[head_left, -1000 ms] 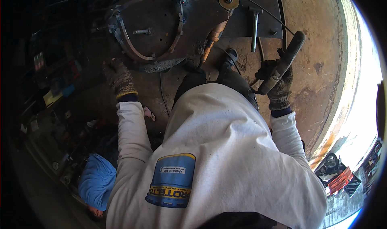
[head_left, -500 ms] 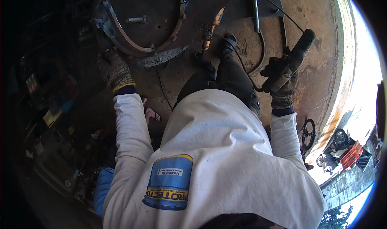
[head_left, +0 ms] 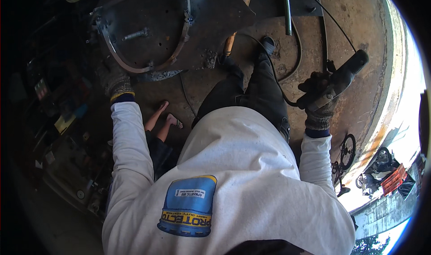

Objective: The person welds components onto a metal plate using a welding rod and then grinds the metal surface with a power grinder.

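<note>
My right hand (head_left: 319, 103), in a knitted glove, is wrapped round a black corded power tool (head_left: 343, 78), held out to the right above the floor. My left hand (head_left: 114, 79), gloved too, is at the near left edge of a dark metal plate (head_left: 211, 26). Shadow hides its fingers, so I cannot tell whether they grip the edge. On the plate stands a curved metal band (head_left: 185, 33) forming a ring. Inside the ring lies a bolt-like metal rod (head_left: 135, 34). A rough, crusted strip of metal (head_left: 159, 75) shows under the plate's near edge.
An orange-brown bar (head_left: 230, 43) shows partly behind the plate's corner. A metal pipe (head_left: 287, 13) and a dark hose (head_left: 297, 60) are to its right. Another person's bare legs (head_left: 162, 125) are at lower left. A bicycle (head_left: 346, 152) stands at the right.
The plate and ring sit higher and further left in view. The plate's corner now covers the bar's middle. My left hand has shifted left; my right hand with the tool is slightly lower and further right.
</note>
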`<act>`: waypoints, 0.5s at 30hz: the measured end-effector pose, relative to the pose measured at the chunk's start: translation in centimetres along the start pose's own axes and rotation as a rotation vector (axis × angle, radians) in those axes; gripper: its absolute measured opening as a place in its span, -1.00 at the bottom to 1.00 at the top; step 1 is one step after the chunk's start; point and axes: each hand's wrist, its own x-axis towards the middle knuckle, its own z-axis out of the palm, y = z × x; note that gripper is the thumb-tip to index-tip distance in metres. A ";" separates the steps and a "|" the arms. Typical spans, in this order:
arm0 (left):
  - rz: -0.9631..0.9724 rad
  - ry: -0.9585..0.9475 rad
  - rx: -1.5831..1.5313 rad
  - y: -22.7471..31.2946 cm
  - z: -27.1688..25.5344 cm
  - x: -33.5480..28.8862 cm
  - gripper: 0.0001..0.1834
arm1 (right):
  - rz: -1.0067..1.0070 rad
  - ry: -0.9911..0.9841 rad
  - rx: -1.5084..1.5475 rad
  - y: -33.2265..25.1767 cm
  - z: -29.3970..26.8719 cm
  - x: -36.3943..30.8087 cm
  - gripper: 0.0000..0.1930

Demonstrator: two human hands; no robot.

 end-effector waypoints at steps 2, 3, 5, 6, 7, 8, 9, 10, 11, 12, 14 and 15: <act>0.058 -0.011 0.087 -1.8 0.5 0.3 -0.30 | 0.001 -0.038 -0.052 -2.0 1.3 0.4 -0.57; 0.080 -0.011 0.117 -1.6 0.4 0.4 -0.30 | -0.002 -0.054 -0.079 -2.7 1.8 0.7 -0.56; 0.040 0.002 0.106 -1.4 0.2 0.0 -0.30 | 0.032 -0.042 -0.058 -2.9 1.5 1.5 -0.57; 0.002 0.004 0.079 -1.0 0.1 -0.2 -0.30 | 0.045 -0.034 -0.050 -3.0 1.4 1.9 -0.57; -0.078 -0.003 0.016 0.1 -0.4 -0.7 -0.29 | 0.030 -0.032 -0.061 -3.2 1.6 2.1 -0.58; -0.147 -0.016 -0.033 1.0 -0.7 -1.0 -0.29 | 0.015 -0.030 -0.072 -3.4 2.0 2.3 -0.59; -0.221 -0.023 -0.079 1.8 -1.1 -1.5 -0.28 | 0.000 -0.033 -0.083 -3.6 2.3 2.4 -0.60; -0.284 -0.033 -0.112 2.6 -1.5 -1.9 -0.28 | 0.005 -0.045 -0.074 -3.6 2.3 2.6 -0.61; -0.327 -0.043 -0.108 3.4 -2.0 -2.4 -0.27 | 0.010 -0.059 -0.065 -3.3 2.1 2.8 -0.62; -0.367 -0.053 -0.106 4.3 -2.5 -2.9 -0.27 | 0.014 -0.076 -0.052 -3.3 2.2 3.0 -0.62; -0.412 -0.053 -0.022 6.3 -4.0 -3.8 -0.26 | 0.028 -0.098 -0.049 -4.4 3.3 2.8 -0.63; -0.450 -0.089 -0.030 6.7 -4.3 -4.0 -0.23 | 0.030 -0.108 -0.048 -5.0 3.7 2.5 -0.63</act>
